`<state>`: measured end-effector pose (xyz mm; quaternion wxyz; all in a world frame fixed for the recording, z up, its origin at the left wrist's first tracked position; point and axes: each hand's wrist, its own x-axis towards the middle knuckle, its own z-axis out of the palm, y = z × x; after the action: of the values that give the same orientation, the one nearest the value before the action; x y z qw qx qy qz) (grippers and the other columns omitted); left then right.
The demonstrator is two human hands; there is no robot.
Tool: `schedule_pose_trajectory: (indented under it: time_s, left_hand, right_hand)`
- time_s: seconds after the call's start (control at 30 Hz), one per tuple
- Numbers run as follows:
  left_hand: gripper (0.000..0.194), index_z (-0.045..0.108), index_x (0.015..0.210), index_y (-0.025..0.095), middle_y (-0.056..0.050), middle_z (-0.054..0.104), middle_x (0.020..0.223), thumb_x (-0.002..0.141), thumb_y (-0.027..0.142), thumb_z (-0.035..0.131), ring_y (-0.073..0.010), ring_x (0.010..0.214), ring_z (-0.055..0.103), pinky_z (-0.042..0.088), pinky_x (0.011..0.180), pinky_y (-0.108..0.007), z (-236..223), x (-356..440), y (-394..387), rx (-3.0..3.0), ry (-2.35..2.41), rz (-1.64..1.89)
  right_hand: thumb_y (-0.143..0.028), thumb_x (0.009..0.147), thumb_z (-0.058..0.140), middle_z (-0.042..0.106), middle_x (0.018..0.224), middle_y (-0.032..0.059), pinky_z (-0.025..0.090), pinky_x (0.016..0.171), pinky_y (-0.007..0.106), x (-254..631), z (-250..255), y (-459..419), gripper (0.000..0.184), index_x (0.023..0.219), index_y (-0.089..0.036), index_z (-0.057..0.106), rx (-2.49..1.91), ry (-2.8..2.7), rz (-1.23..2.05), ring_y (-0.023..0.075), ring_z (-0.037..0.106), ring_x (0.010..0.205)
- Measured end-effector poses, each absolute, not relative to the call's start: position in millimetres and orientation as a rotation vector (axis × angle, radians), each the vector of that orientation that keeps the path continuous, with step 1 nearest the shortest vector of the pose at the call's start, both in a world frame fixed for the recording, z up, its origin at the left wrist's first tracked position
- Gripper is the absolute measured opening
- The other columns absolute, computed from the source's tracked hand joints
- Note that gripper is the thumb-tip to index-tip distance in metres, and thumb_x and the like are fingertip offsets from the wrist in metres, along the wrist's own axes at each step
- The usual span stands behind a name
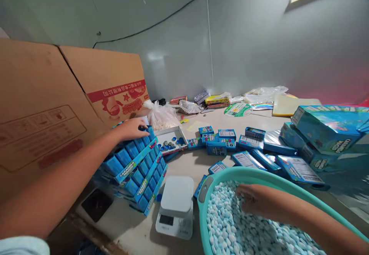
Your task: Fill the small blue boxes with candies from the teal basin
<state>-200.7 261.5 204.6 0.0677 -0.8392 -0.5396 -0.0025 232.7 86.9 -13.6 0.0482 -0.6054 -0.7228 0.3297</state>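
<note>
My left hand (pixel 133 128) is over the top of the stacked display trays (pixel 138 170), its fingers bent around a small blue carton (pixel 151 132) at the far end of the top tray. Rows of similar blue cartons fill the trays. In the teal basin (pixel 204 216), my right hand (pixel 249 198) is sunk among pale blue and white candies (pixel 225 212). Its fingers curl inward at the candies, and the fingertips are partly hidden. Between the trays and the basin stands a white kitchen scale (pixel 177 199) with a bare platform.
Several loose blue cartons (pixel 216 148) lie behind the basin. Larger blue boxes (pixel 325 128) are piled at right. A shallow white box (pixel 173 141) holds blue and grey round pieces. Behind it sits a plastic bag (pixel 161 116). Big cardboard cartons (pixel 43 105) border the left side.
</note>
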Motion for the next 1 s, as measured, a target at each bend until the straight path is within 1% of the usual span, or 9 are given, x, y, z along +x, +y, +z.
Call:
schedule_pose_trajectory:
  time_s: [0.1, 0.2, 0.27, 0.37, 0.47, 0.63, 0.8, 0.9, 1.0]
  left_hand:
    - [0.066, 0.073, 0.116, 0.018, -0.011, 0.069, 0.127, 0.073, 0.066, 0.059, -0.029, 0.118, 0.064, 0.047, 0.104, -0.036, 206.7, -206.2, 254.4, -2.562, -1.722, -0.029]
    - [0.074, 0.067, 0.124, 0.019, -0.011, 0.07, 0.128, 0.072, 0.072, 0.062, -0.0292, 0.114, 0.066, 0.05, 0.098, -0.037, 207.1, -213.0, 223.3, -2.401, -1.901, -0.275]
    - [0.066, 0.071, 0.111, 0.019, -0.011, 0.074, 0.116, 0.074, 0.073, 0.061, -0.0289, 0.104, 0.068, 0.052, 0.091, -0.037, 205.6, -219.7, 195.8, -2.182, -1.983, -0.435]
    - [0.054, 0.073, 0.096, 0.021, -0.009, 0.075, 0.109, 0.079, 0.07, 0.058, -0.0294, 0.102, 0.068, 0.051, 0.092, -0.039, 199.2, -234.5, 165.1, -2.101, -1.979, -0.294]
    - [0.049, 0.071, 0.102, 0.02, -0.009, 0.073, 0.116, 0.082, 0.062, 0.058, -0.0297, 0.112, 0.065, 0.046, 0.103, -0.041, 190.8, -246.9, 157.1, -2.159, -1.759, -0.2]
    - [0.046, 0.069, 0.107, 0.014, -0.014, 0.071, 0.117, 0.09, 0.05, 0.047, -0.0324, 0.109, 0.065, 0.047, 0.103, -0.047, 173.5, -241.5, 156.2, -2.104, -1.624, -0.108]
    - [0.043, 0.069, 0.106, 0.01, -0.022, 0.069, 0.12, 0.095, 0.031, 0.033, -0.0352, 0.109, 0.065, 0.032, 0.114, -0.058, 156.9, -222.2, 140.4, -1.923, -1.489, 0.027]
    - [0.043, 0.068, 0.111, 0.01, -0.02, 0.069, 0.123, 0.096, 0.035, 0.036, -0.0342, 0.111, 0.064, 0.035, 0.113, -0.054, 162.1, -220.2, 135.4, -1.963, -1.493, 0.003]
    - [0.042, 0.066, 0.122, 0.017, -0.015, 0.068, 0.129, 0.098, 0.04, 0.041, -0.0348, 0.119, 0.062, 0.027, 0.118, -0.062, 163.6, -210.5, 119.5, -1.956, -1.583, -0.173]
  right_hand:
    - [-0.04, 0.08, 0.06, 0.075, 0.098, 0.0045, 0.044, 0.072, 0.034, 236.2, -15.1, 87.2, 0.04, 0.117, -0.028, 0.07, -1.764, -2.268, 1.101, 0.0267, 0.069, 0.088]
    - [-0.041, 0.081, 0.061, 0.074, 0.099, 0.0056, 0.044, 0.073, 0.034, 239.0, -14.0, 88.1, 0.042, 0.119, -0.025, 0.069, -1.778, -2.258, 1.076, 0.0264, 0.068, 0.089]
    - [-0.039, 0.081, 0.062, 0.074, 0.099, 0.006, 0.044, 0.072, 0.033, 240.2, -11.1, 88.1, 0.041, 0.118, -0.024, 0.07, -1.776, -2.256, 1.044, 0.0265, 0.068, 0.089]
    - [-0.039, 0.082, 0.062, 0.074, 0.1, 0.0066, 0.043, 0.07, 0.033, 241.7, -4.8, 87.4, 0.04, 0.118, -0.024, 0.07, -1.763, -2.249, 1.019, 0.0265, 0.067, 0.088]
    - [-0.04, 0.083, 0.062, 0.074, 0.101, 0.0063, 0.044, 0.07, 0.032, 242.9, 0.9, 86.8, 0.041, 0.12, -0.025, 0.07, -1.769, -2.233, 1.041, 0.0256, 0.068, 0.087]
    - [-0.04, 0.084, 0.064, 0.075, 0.101, 0.0066, 0.044, 0.068, 0.031, 245.6, 3.4, 85.8, 0.042, 0.122, -0.025, 0.07, -1.769, -2.235, 1.079, 0.0242, 0.068, 0.086]
    - [-0.044, 0.084, 0.063, 0.075, 0.101, 0.007, 0.046, 0.068, 0.032, 249.5, -7.2, 87.6, 0.041, 0.12, -0.026, 0.07, -1.744, -2.22, 1.098, 0.0243, 0.068, 0.084]
    - [-0.042, 0.083, 0.063, 0.075, 0.098, 0.0072, 0.046, 0.067, 0.031, 248.9, -13.0, 90.0, 0.039, 0.117, -0.025, 0.071, -1.75, -2.24, 1.059, 0.0248, 0.069, 0.083]
    - [-0.042, 0.084, 0.06, 0.074, 0.099, 0.0078, 0.047, 0.071, 0.032, 246.0, -9.8, 89.9, 0.039, 0.117, -0.024, 0.071, -1.756, -2.271, 1.041, 0.0264, 0.069, 0.087]
